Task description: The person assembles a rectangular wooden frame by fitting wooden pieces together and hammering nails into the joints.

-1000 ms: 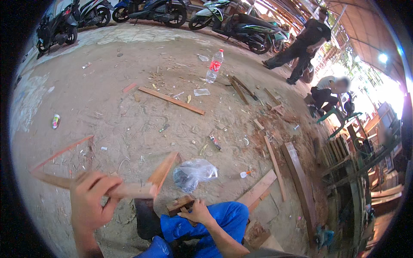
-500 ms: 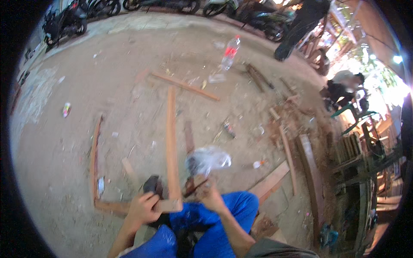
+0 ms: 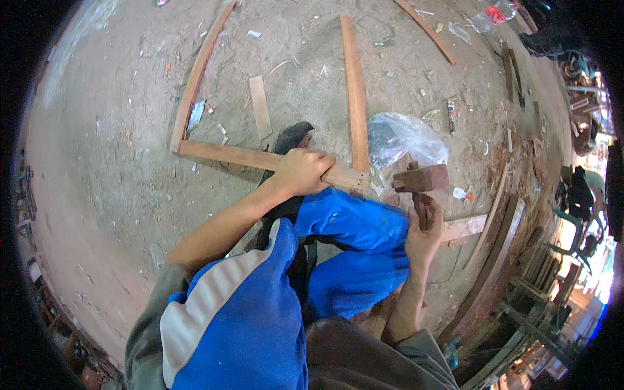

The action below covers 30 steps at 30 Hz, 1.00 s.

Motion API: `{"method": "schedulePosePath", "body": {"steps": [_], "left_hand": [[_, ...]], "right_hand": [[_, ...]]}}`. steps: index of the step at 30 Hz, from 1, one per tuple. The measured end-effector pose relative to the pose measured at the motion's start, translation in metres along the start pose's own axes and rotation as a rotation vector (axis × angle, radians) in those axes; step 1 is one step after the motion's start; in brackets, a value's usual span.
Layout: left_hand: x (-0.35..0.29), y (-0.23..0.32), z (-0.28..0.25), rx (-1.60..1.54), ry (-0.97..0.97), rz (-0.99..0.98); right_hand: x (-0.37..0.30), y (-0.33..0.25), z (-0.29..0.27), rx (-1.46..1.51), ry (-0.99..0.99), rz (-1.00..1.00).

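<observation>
A wooden frame of joined strips lies across my lap and the ground: a crosspiece [image 3: 227, 154] with a left rail [image 3: 200, 71] and a right rail [image 3: 354, 91] running away from me. My left hand [image 3: 302, 172] is closed over the crosspiece, a little left of the right-hand corner joint. In my right hand [image 3: 424, 234] is a wooden mallet [image 3: 430, 178], gripped by its handle. Its blocky head is up, to the right of that joint and apart from it.
A clear plastic bag [image 3: 409, 140] lies beyond the mallet. Loose boards [image 3: 491, 260] and a pale offcut [image 3: 260, 107] are on the dirt floor. A plastic bottle [image 3: 494, 16] lies at the far right, near a dark-clothed person. A small white-and-orange object [image 3: 462, 194] sits right of the mallet.
My view has tilted down and shifted right. The mallet in my right hand has moved to the right, away from the frame corner. My left hand stays on the crosspiece.
</observation>
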<state>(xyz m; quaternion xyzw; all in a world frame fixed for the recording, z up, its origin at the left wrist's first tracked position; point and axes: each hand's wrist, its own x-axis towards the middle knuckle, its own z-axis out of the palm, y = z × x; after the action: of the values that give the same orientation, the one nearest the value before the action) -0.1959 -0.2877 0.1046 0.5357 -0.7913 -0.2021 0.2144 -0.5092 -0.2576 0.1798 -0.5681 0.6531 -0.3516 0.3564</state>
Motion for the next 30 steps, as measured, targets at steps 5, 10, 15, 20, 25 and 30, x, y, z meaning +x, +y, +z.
{"method": "schedulePosePath", "body": {"steps": [5, 10, 15, 20, 25, 30], "left_hand": [[-0.001, 0.004, -0.002, 0.01, -0.025, 0.002], [-0.006, 0.001, -0.006, 0.033, -0.009, 0.056], [-0.01, -0.002, 0.01, 0.026, 0.011, -0.02], [-0.01, 0.003, 0.016, -0.002, 0.073, 0.006], [-0.012, -0.001, 0.009, 0.055, 0.042, -0.013], [-0.009, -0.001, 0.007, 0.01, 0.041, -0.04]], "right_hand": [[0.009, -0.043, 0.021, 0.062, -0.119, 0.092], [0.056, -0.085, 0.028, -0.447, -0.421, -0.296], [0.079, -0.137, 0.033, -0.218, -0.304, -0.049], [0.083, -0.083, 0.031, -0.257, -0.221, -0.579], [0.09, -0.113, 0.037, -0.45, -0.565, -0.542], [0.095, -0.089, 0.019, -0.149, -0.22, -0.475]]}}
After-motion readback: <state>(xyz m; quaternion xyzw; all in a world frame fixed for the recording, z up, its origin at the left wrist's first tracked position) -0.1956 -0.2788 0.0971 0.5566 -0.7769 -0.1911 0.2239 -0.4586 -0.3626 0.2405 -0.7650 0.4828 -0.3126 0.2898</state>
